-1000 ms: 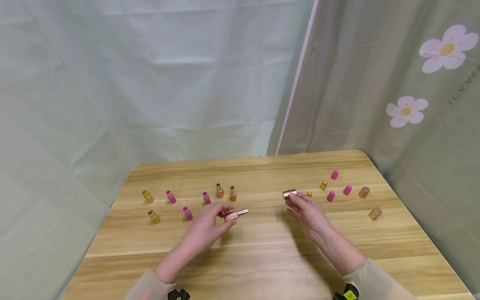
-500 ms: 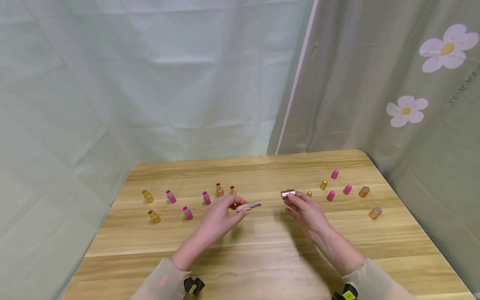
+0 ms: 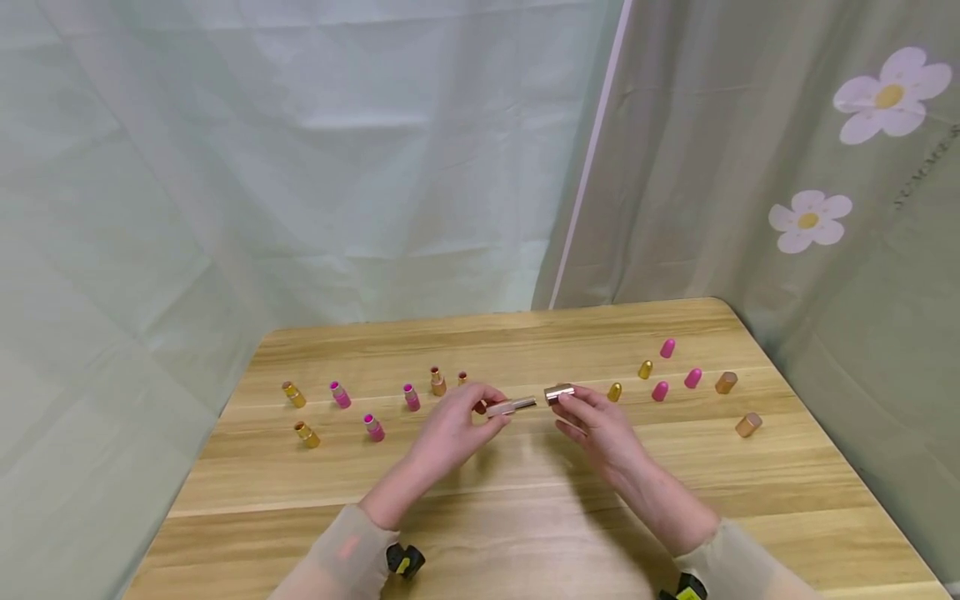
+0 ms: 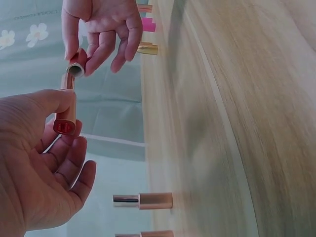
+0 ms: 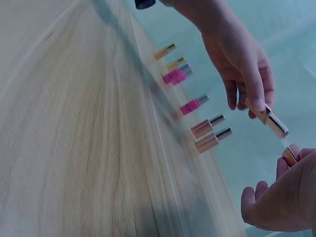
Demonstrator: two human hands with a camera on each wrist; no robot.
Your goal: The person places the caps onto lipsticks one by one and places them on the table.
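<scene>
Your left hand point(image 3: 457, 421) pinches the rose-gold metal lipstick tube point(image 3: 511, 407) above the pale wooden table point(image 3: 525, 517), and your right hand point(image 3: 592, 421) grips its shiny rose-gold cap point(image 3: 559, 393), open end just beside the tube's tip, not touching.

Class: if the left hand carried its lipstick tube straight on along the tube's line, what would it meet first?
Most likely the open cap held in the right hand; the tube in the left hand points at its mouth, though depth alignment is uncertain.
</scene>
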